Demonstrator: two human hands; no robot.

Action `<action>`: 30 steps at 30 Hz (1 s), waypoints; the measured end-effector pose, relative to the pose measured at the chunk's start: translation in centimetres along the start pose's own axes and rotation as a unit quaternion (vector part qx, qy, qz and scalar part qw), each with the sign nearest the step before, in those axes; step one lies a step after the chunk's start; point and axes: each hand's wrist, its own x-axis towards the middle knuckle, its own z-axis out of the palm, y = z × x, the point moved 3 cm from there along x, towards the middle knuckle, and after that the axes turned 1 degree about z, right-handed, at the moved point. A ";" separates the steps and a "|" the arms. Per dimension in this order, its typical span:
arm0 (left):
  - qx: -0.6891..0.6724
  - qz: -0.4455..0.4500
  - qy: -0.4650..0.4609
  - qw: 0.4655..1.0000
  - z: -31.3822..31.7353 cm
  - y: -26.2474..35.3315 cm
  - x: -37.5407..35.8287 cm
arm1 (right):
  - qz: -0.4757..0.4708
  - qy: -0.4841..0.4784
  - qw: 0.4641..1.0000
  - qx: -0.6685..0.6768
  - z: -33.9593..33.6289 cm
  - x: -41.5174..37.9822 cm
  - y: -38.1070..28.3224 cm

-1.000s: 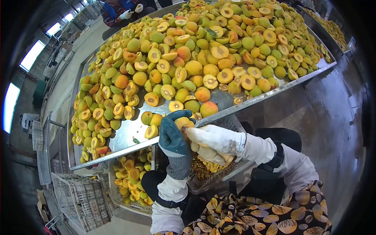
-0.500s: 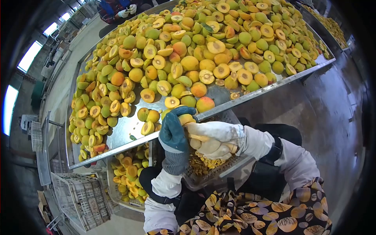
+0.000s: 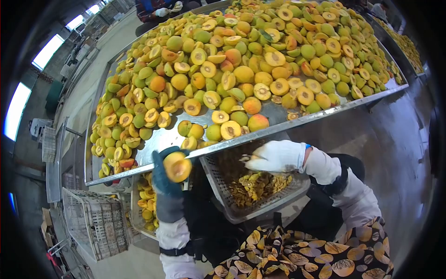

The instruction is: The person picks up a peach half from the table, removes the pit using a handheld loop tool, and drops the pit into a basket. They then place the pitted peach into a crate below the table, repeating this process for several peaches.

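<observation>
My left hand [image 3: 163,179], in a dark green glove with a grey cuff, grips a halved yellow peach [image 3: 178,167] at the table's front edge. The cut face is turned up and shows a hollow without a pit. My right hand [image 3: 274,156], in a white glove, is closed over a grey plastic crate [image 3: 223,188]. Something small and blurred sticks out at its fingertips; what it is I cannot make out. Brown and yellow pits and scraps [image 3: 253,188] lie in that crate. Below my left hand stands a second crate with peach halves [image 3: 147,204].
A metal-rimmed table [image 3: 278,126] bears a big heap of whole and halved peaches [image 3: 232,69]. At its far side are a person's gloved hands [image 3: 163,11]. An upended white crate [image 3: 95,225] stands at lower left. Another fruit-laden table [image 3: 403,46] is at far right.
My hands were together around a peach and are now apart. The left has moved left and down with the peach half; the right has moved slightly right and up, above the pit crate.
</observation>
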 end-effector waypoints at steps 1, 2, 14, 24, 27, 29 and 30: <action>0.107 0.054 0.009 0.993 -2.6 1.2 -0.7 | 0.094 -0.038 0.993 -0.052 0.0 -0.5 -0.2; 0.385 0.151 0.060 0.909 -4.8 2.5 -1.2 | 0.132 -0.055 0.985 -0.102 1.0 -0.6 0.4; 0.812 0.166 -0.107 0.550 9.4 -1.0 16.5 | 0.075 0.042 0.988 -0.126 1.8 -0.3 -0.4; 0.217 0.069 -0.065 0.972 9.3 -0.5 10.5 | 0.081 0.031 0.884 0.460 -2.4 -0.5 -3.3; 0.020 0.054 -0.140 0.988 13.0 -0.8 5.3 | 0.060 0.050 0.856 0.510 -2.2 0.1 -4.3; 0.238 0.354 -0.167 0.889 13.3 -2.8 4.1 | 0.046 0.036 0.872 0.486 -2.3 0.2 -4.5; 0.200 0.293 -0.160 0.921 13.6 -2.9 3.9 | 0.051 0.025 0.892 0.449 -2.4 0.0 -4.8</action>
